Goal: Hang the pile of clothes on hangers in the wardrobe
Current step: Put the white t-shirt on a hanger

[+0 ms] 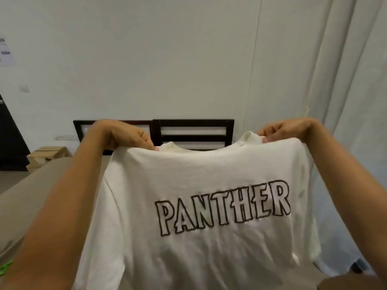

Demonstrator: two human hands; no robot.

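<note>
Left hand (123, 133), right hand (287, 129) pinch T-shirt (209, 174).

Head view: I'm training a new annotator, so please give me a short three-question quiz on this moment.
1. True or false: the left hand and the right hand each pinch the white T-shirt near its collar and hold it up.
2. Multiple choice: the word printed on the shirt is A) TIGER, B) PANTHER, C) LION.
3. Fill in: the curtain hangs on the ___ side of the view.
Key: 1 true; 2 B; 3 right.
</note>
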